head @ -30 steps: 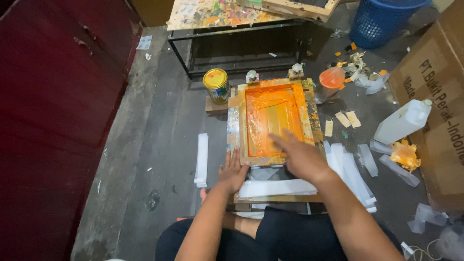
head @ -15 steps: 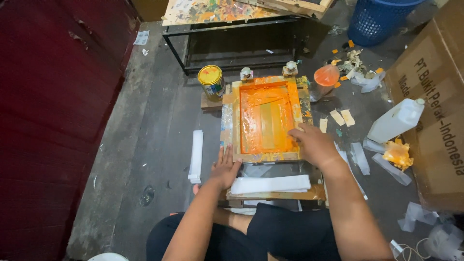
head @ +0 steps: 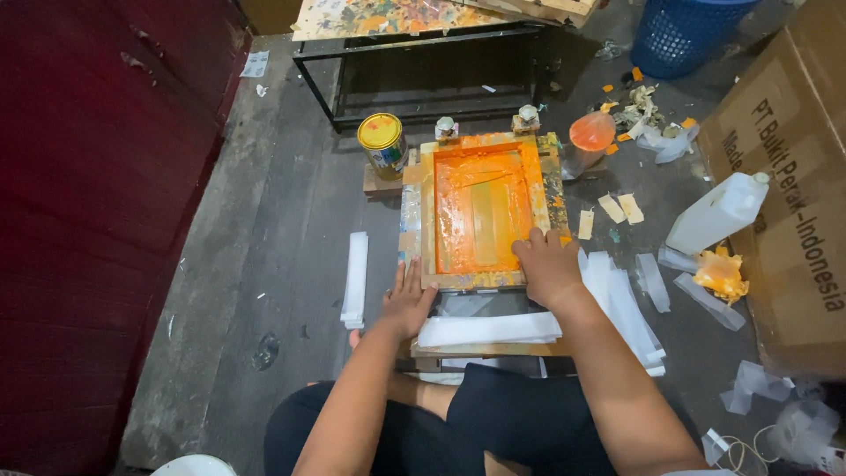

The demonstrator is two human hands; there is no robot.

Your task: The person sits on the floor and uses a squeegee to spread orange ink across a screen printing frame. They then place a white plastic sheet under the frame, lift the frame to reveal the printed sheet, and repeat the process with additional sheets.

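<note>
A person sits cross-legged on a grey concrete floor, seen from above. Nearest, a stack of white plastic strips [head: 489, 330] lies across a wooden base before the knees. The left hand [head: 408, 300] rests flat, fingers spread, beside the near-left corner of a wooden-framed printing screen flooded with orange ink [head: 480, 211]. The right hand [head: 546, 264], which a second ago lay over the middle of the mesh, has drawn back to the near-right corner of the frame, fingers curled loosely over its edge, so the pass across the ink looks finished. Beyond stand a yellow-lidded paint tin [head: 382, 141] and an orange-filled plastic cup [head: 589, 137].
</note>
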